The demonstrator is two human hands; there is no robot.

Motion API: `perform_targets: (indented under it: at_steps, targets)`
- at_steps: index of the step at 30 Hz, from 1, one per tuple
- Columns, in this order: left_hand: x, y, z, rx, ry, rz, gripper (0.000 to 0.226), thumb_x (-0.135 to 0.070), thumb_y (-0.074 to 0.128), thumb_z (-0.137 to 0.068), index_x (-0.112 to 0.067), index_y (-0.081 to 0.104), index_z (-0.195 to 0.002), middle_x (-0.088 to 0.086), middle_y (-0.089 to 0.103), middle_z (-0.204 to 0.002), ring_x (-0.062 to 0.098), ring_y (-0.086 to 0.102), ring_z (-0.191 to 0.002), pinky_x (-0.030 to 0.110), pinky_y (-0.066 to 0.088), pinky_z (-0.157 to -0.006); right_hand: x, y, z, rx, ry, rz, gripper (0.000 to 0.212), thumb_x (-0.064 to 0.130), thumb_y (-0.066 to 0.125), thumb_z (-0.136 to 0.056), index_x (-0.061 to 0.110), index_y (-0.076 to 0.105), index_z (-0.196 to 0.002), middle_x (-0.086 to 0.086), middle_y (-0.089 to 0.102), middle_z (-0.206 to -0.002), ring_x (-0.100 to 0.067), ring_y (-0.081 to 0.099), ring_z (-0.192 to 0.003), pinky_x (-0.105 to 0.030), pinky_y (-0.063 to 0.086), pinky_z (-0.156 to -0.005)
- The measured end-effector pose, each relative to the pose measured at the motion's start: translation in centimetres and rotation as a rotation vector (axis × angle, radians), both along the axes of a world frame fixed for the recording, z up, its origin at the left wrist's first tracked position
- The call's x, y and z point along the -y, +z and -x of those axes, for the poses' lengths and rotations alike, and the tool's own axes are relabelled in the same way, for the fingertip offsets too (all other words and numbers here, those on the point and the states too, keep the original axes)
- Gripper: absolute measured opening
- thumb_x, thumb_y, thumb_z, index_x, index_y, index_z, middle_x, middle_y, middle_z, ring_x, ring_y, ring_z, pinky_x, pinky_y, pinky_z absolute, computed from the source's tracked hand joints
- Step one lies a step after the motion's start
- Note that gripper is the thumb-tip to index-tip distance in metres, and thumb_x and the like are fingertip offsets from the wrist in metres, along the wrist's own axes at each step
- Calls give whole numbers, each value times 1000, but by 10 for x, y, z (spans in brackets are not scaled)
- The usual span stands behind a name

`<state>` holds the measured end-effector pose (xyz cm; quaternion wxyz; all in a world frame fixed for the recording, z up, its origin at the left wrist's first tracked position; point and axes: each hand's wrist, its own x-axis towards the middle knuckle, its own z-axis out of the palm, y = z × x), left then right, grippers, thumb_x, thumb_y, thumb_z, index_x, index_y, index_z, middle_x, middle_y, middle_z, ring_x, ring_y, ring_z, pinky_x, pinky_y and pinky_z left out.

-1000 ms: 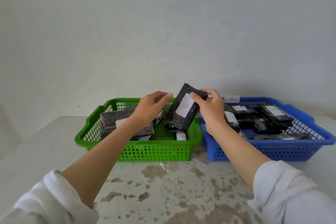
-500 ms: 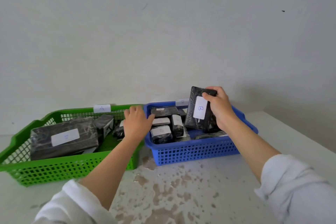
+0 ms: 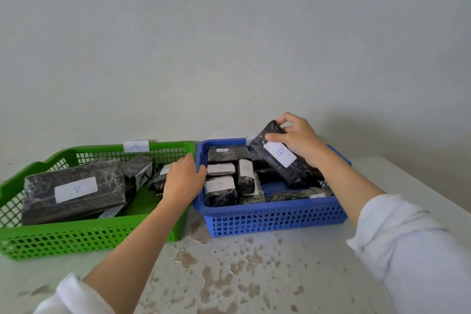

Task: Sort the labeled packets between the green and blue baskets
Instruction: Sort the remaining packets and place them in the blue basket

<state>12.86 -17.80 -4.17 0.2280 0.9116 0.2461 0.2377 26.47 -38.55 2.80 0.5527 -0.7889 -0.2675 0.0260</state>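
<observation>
Head view, right hand [image 3: 298,143] fingers gripping B packet [image 3: 278,158] over blue basket [image 3: 267,208]; left hand [image 3: 182,181] fingers relaxed

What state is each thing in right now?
held packet: labelled B, tilted, over blue basket.
right hand: grips held packet.
left hand: open, where the baskets meet.
green basket: holds A-labelled packets.
blue basket: holds B-labelled packets.

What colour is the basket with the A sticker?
It's green: the green basket shows in the head view.
</observation>
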Motion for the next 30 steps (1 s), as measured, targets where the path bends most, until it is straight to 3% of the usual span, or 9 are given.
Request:
perform_targets:
  at_steps: [3, 6, 10, 12, 15, 19, 23, 26, 30]
  targets:
    - [0, 1, 0, -8, 17, -29, 28, -25, 45, -94, -5, 52, -111, 5, 54, -85, 23, 51, -76, 32, 37, -62, 9, -15, -8, 94, 51, 236, 17, 21, 74, -79, 23, 64, -93, -8, 71, -102, -18, 62, -83, -29, 47, -66]
    - [0, 1, -1, -4, 23, -40, 30, -26, 45, -94, -3, 52, -112, 6, 56, -86, 24, 52, -76, 33, 39, -63, 13, -26, -14, 144, 74, 433, 35, 21, 66, -86, 21, 63, -121, -1, 64, -122, -21, 58, -110, -40, 47, -93]
    - [0, 1, 0, 6, 28, -38, 31, -26, 46, -94, -3, 52, -114, 7, 57, -85, 24, 53, -75, 32, 38, -61, 9, -30, -17, 132, 117, 490, 36, 18, 51, -95, 23, 55, -130, -9, 63, -124, -35, 57, -111, -43, 48, -92]
    - [0, 1, 0, 11, 26, -43, 26, -25, 46, -93, -4, 53, -106, 7, 57, -83, 23, 52, -72, 31, 36, -58, 6, -29, -17, 155, 85, 458, 32, 19, 47, -97, 22, 56, -128, -11, 63, -121, -30, 60, -102, -41, 47, -82]
    - [-1, -1, 0, 11, 28, -49, 19, -25, 45, -93, -7, 52, -91, 8, 55, -78, 22, 49, -67, 29, 31, -52, 4, -25, -17, 232, -53, 317, 24, 20, 46, -97, 17, 55, -119, -7, 61, -114, -21, 57, -85, -39, 49, -74]
    - [-2, -1, 0, 22, 22, -59, 17, -24, 46, -92, -10, 48, -84, 5, 52, -72, 22, 48, -66, 26, 27, -47, 10, -18, -18, 128, -302, -101, 15, 19, 52, -94, 18, 48, -108, -5, 59, -99, -17, 57, -69, -22, 43, -45]
    - [-1, 0, 0, 23, 28, -60, 18, -25, 46, -92, -9, 50, -86, 6, 53, -75, 22, 48, -66, 29, 30, -52, 19, -18, -15, -56, -569, -384, 24, 19, 60, -89, 15, 47, -108, -6, 57, -95, -15, 59, -68, -33, 52, -54]
    - [-1, 0, 1, 27, 25, -59, 18, -25, 46, -92, -10, 49, -84, 6, 53, -75, 21, 48, -66, 29, 31, -54, 20, -26, -14, -146, -636, -377, 29, 18, 63, -87, 14, 49, -112, -7, 55, -96, -27, 62, -84, -46, 57, -69]
    - [-1, 0, 1, 28, 18, -50, 19, -25, 46, -92, -8, 51, -86, 6, 53, -75, 21, 48, -65, 29, 31, -52, 7, -32, -15, -252, -598, -577, 25, 5, 61, -87, 13, 44, -103, -12, 50, -108, -28, 58, -88, -34, 56, -54]
